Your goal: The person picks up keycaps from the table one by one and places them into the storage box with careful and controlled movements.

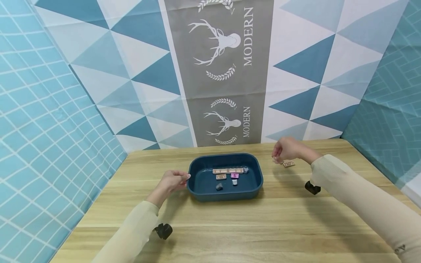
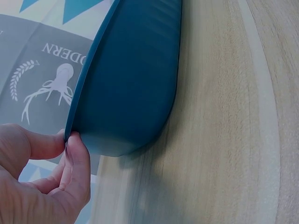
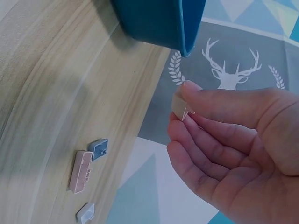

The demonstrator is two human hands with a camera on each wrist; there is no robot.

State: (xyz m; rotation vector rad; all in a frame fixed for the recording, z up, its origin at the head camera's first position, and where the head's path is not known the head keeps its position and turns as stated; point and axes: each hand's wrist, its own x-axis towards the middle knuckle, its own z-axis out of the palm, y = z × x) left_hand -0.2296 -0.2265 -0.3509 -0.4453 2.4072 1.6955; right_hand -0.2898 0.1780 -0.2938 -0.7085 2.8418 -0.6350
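Observation:
A dark blue rectangular basin point(image 1: 227, 196) stands on the wooden table. My left hand point(image 1: 172, 180) pinches its left rim between thumb and fingers, as the left wrist view shows closely. To the right of the basin, my right hand point(image 1: 287, 149) is raised above the table. It pinches a small beige plastic piece point(image 3: 179, 105) between thumb and fingertips. Inside the basin lie a long beige strip point(image 1: 228, 171), a tan piece point(image 1: 221, 176), a pink piece point(image 1: 234, 175), a white piece point(image 1: 234, 182) and a dark grey piece point(image 1: 219, 186).
Below my right hand on the table lie a pinkish piece point(image 3: 81, 171), a grey-blue piece point(image 3: 98, 149) and a whitish piece point(image 3: 86, 213). Behind the table point(image 1: 210, 230) hangs a patterned sheet point(image 1: 227, 91), with a blue tiled sheet point(image 1: 39, 120) at the left.

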